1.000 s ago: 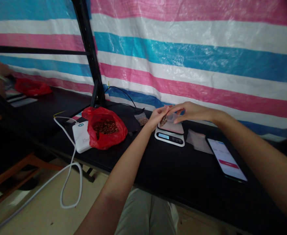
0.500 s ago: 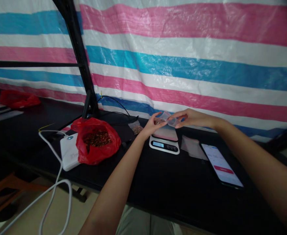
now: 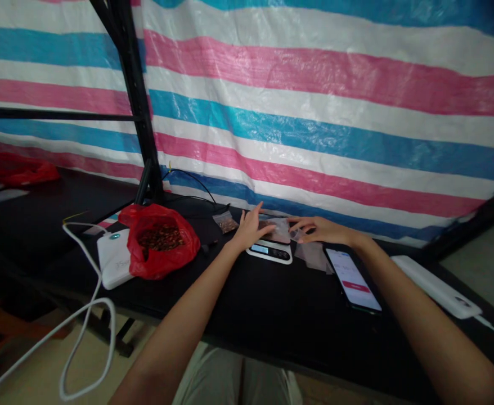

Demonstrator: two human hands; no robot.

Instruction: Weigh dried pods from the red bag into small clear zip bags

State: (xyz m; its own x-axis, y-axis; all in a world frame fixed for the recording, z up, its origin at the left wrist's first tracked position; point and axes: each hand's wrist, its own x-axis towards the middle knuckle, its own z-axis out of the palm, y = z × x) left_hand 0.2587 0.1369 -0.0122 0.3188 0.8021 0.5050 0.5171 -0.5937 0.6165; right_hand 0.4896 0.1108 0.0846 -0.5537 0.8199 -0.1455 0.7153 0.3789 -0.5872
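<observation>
Scale on the black table, display lit, digits too small to read. Clear bag lies on the scale's plate; something brownish shows by my thumb, too blurred to name. My left hand is at the scale's left edge, spread wide, thumb over the plate by the bag, index finger raised; no grip on the bag that I can make out. My right hand is just right of the scale, fingers loosely bent at a bit of clear plastic; cannot tell whether they pinch it. Handling, as I judge it: thumb clear of plate and bag before trusting any figure, since even a light touch would add to the reading. Bag wholly within the plate, no corner hanging over or leaning on the table. Thin plastic probably clings to skin, so fingers should part from it slowly, lest the bag drag or spill. Flat bags lie right of the scale, near enough to snag on my right hand's fingertips; worth lifting those straight up. Red bag of brown pieces sits well left of the scale, out of my elbow's way.
</observation>
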